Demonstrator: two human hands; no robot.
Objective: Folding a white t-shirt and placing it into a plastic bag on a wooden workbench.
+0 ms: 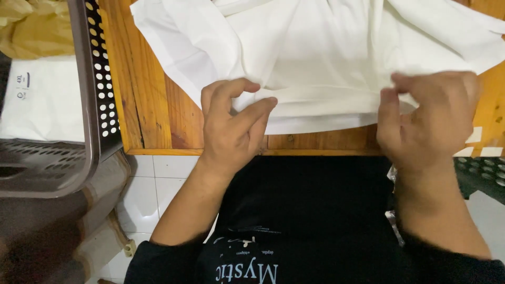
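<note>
White cotton-like garment (315, 47) lying spread across the wooden desk (152, 105), near edge folded over. Left hand (231, 126) pressing on the hem, fingers loosely apart, gripping nothing. Right hand (426, 115) pinching the same folded edge, thumb and fingers closed on the fabric. Probably best keeping both hands level and the hem taut, smoothing creases outward. Sitting at far left behind the grey perforated basket (89, 105): a flat white plastic package (42, 100) bearing a small label near its corner, beneath a crumpled yellow bag (31, 26).
</note>
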